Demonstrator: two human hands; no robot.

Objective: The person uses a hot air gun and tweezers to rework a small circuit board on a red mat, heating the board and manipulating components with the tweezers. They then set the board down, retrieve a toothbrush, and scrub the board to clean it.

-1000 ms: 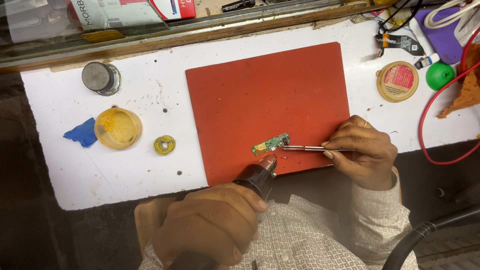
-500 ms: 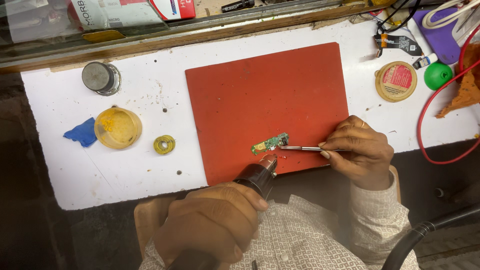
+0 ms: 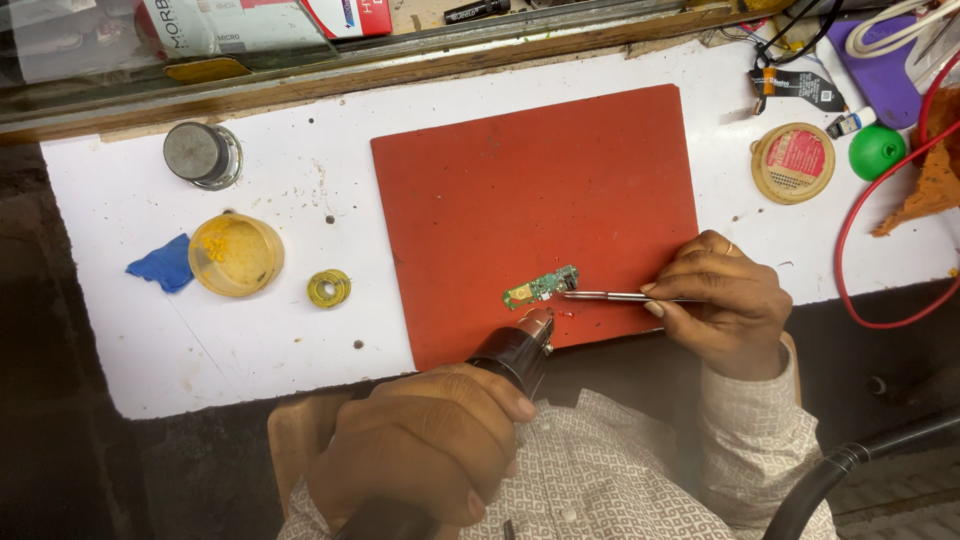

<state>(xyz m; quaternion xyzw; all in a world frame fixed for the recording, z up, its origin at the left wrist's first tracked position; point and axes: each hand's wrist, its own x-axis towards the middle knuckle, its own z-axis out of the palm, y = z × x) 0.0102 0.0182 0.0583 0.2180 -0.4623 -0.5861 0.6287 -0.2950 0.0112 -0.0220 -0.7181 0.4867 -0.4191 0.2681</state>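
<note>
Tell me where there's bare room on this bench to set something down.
Most of the red mat above the small circuit board is bare, as is the white tabletop between the metal tin and the mat. The right end is crowded with cables and tins.

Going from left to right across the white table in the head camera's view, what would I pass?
Blue cloth scrap → yellow round tub → small yellow wire spool → red mat → green circuit board → tweezers → right hand → round tin → green ball
</note>
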